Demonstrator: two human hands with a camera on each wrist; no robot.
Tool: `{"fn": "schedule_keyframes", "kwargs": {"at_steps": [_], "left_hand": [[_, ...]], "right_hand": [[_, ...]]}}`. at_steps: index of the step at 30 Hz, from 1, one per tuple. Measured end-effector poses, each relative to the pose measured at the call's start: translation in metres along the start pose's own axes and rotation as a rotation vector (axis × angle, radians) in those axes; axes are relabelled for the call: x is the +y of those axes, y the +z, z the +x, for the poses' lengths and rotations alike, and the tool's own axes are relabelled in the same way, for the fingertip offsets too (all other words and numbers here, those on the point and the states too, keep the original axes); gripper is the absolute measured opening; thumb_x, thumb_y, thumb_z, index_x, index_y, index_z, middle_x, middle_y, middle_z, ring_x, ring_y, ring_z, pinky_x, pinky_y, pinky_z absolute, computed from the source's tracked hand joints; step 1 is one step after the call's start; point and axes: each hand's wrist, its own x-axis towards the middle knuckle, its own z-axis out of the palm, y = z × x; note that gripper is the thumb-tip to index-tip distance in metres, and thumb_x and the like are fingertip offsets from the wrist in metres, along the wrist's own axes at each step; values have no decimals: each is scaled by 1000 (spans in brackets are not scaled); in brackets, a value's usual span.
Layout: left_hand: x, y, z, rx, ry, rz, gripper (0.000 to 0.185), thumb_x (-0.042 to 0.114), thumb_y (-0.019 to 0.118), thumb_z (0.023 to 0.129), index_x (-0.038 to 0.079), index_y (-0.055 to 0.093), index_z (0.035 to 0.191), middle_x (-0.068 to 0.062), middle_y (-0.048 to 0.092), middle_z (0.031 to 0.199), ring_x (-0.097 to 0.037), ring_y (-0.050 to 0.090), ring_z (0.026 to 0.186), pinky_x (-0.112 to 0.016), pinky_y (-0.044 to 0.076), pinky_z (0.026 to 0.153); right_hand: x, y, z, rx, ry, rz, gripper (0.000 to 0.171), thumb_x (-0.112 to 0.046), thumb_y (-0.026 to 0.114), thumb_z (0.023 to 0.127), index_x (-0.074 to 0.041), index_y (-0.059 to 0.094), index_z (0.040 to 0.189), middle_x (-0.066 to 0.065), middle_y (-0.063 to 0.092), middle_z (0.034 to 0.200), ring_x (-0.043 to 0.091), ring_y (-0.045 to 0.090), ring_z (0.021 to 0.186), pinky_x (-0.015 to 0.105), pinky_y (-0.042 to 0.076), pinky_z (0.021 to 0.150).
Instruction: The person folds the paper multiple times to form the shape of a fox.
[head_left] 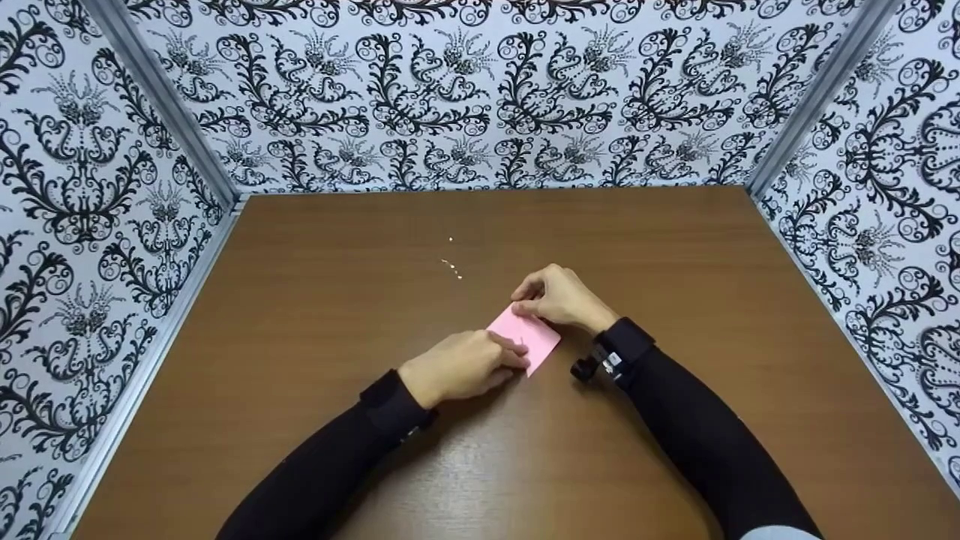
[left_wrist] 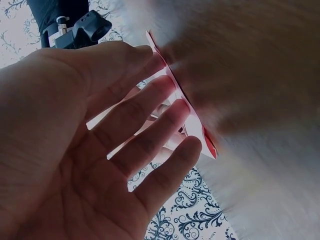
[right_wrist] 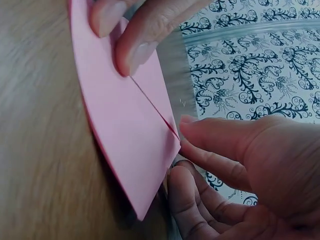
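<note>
Nearest the head camera, two black sleeves are seen reaching in over a brown wood-grain worktop [head_left: 315, 300], which is enclosed on three sides by walls [head_left: 480, 90] papered in a black-and-white floral scroll pattern, with pale metal strips in the corners. A folded pink paper [head_left: 534, 337] lies flat on the worktop a little right of centre. It is pressed at its near left edge by the left hand [head_left: 461, 367] and at its far corner by the right hand [head_left: 562, 298]. A few tiny pale specks [head_left: 452, 266] are seen on the wood beyond the hands. In the left wrist view, the left hand [left_wrist: 100, 150] is shown with straight, spread fingers, their tips laid against the paper's edge [left_wrist: 192, 120]; its grip is wide, nothing being clasped. In the right wrist view, the pink paper [right_wrist: 125, 130] is shown flat on the wood with a diagonal fold line, held down by fingertips [right_wrist: 132, 47] at the top, which can be taken as the right hand's, flat rather than closed round it; fingers of the left hand [right_wrist: 230, 165] touch its lower corner. The patterned wall is seen behind.
</note>
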Motion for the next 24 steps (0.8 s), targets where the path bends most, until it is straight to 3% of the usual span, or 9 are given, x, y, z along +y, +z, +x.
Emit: {"fn": "schedule_keyframes", "kwargs": {"at_steps": [16, 24], "left_hand": [[3, 3, -1, 22, 24, 43, 28, 19, 78, 115, 17, 87, 142, -3, 83, 153, -21, 80, 144, -42, 68, 118], [2, 2, -1, 35, 29, 68, 25, 19, 79, 115, 18, 89, 138, -2, 84, 150, -19, 81, 141, -42, 70, 113]], "right_hand": [[4, 0, 4, -29, 14, 63, 20, -20, 92, 104, -8, 91, 120, 13, 91, 112, 17, 80, 94, 22, 56, 79], [1, -4, 3, -19, -10, 54, 13, -18, 93, 104, -9, 94, 113, 12, 93, 109, 17, 76, 91, 25, 54, 79]]}}
